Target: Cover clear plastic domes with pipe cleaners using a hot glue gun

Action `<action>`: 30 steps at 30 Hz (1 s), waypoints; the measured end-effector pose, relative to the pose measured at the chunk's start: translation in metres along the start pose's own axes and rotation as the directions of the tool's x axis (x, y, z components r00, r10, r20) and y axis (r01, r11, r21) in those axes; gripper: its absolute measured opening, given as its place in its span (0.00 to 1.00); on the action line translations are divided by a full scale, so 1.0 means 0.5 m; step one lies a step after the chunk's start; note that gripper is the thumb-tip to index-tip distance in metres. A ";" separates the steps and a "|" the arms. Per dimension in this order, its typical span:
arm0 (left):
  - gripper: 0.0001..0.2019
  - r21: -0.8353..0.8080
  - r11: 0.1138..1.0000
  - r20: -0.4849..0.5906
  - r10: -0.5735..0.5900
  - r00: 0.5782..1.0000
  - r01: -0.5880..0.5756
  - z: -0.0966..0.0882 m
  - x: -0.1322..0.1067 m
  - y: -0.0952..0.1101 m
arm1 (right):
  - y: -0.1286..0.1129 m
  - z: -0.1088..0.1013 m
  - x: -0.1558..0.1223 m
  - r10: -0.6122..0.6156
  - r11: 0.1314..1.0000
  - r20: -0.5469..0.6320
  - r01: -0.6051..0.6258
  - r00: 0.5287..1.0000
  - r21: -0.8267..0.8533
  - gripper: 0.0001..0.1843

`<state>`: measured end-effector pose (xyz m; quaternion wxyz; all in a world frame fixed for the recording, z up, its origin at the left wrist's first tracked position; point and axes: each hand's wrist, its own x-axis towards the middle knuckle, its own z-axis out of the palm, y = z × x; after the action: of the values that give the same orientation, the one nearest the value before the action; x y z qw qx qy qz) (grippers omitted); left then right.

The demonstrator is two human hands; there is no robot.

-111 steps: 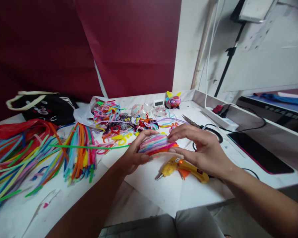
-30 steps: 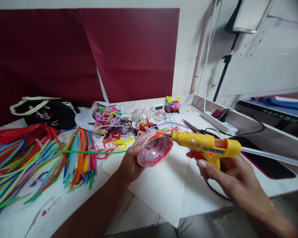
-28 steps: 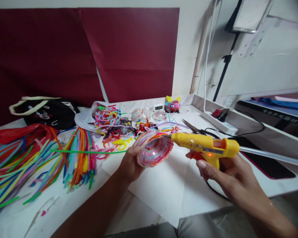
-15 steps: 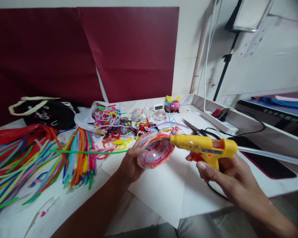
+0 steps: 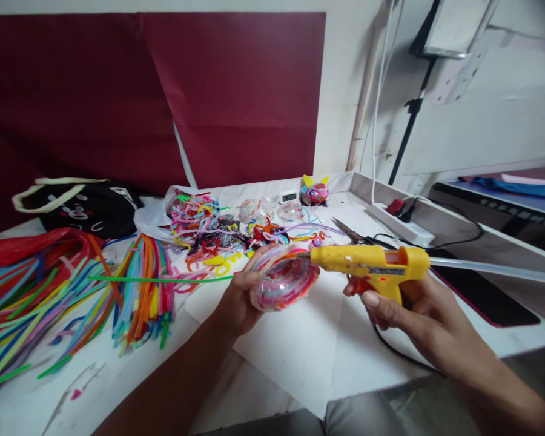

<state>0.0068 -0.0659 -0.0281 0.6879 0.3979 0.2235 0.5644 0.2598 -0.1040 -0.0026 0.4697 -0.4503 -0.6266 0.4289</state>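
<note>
Of the left hand (image 5: 236, 303), most of the fingers lie hidden behind the pipe-cleaner-wrapped half shell (image 5: 284, 281). The nozzle of the yellow glue gun (image 5: 367, 263) meets the shell's rim at a spot too small to tell whether it touches. The right hand (image 5: 409, 312) covers the gun's grip, the clear glue stick (image 5: 495, 270) runs off the right edge, the loose pipe cleaners (image 5: 49, 303) are cut by the left edge, and the digits on the small display (image 5: 289, 197) are too small to read.

Bare left hand (image 5: 236, 303), bare right hand (image 5: 413, 315), bare forearms (image 5: 172, 381), grey trousers (image 5: 363, 418)
</note>
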 end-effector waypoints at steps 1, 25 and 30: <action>0.28 -0.001 1.000 -0.003 -0.004 1.000 0.004 0.000 0.000 0.000 | 0.000 -0.001 0.001 0.005 1.000 0.005 -0.005 1.000 0.000 0.20; 0.29 0.007 0.999 -0.027 -0.032 0.999 0.032 -0.009 0.001 -0.007 | -0.007 -0.015 0.011 -0.037 0.996 0.019 0.038 0.999 -0.079 0.15; 0.30 -0.003 1.000 -0.044 -0.031 0.999 0.031 -0.006 0.002 -0.006 | -0.005 -0.014 0.008 -0.075 0.988 -0.011 0.073 0.997 -0.134 0.16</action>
<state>0.0062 -0.0643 -0.0320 0.6918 0.3812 0.2441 0.5626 0.2658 -0.0999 0.0019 0.4592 -0.4605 -0.6664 0.3647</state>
